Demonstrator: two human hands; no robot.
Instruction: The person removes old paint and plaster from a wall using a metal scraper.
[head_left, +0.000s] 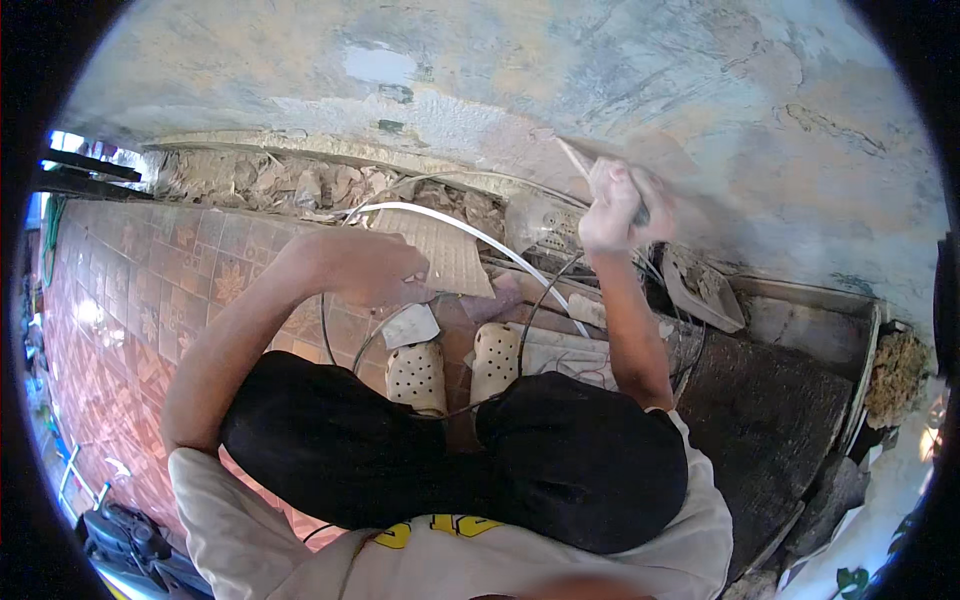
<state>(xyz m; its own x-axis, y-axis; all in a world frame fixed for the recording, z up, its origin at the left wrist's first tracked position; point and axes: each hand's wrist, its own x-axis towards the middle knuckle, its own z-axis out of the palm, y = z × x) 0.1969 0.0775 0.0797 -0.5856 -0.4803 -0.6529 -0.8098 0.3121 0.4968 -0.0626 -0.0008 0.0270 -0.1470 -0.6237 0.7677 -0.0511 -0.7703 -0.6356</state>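
Note:
My right hand (628, 206) is closed around a flat-bladed scraper (576, 159), its blade edge at the plastered wall (517, 142). The wall's paint is patchy and worn, with pale bare spots near the blade. My left hand (375, 270) hangs over the floor beside a piece of corrugated cardboard (439, 247), fingers curled; whether they hold anything is not clear. Just below that hand lies a white scrap (410, 325), above the cream clogs (416, 375) on my feet.
Flakes of debris (315, 184) fill a ledge along the wall's foot. A white strip (480, 236) and dark cables arc across the middle. A plastic tray (701, 289) lies at right, near a dark slab (757, 427). Patterned tiles (232, 277) cover the left floor.

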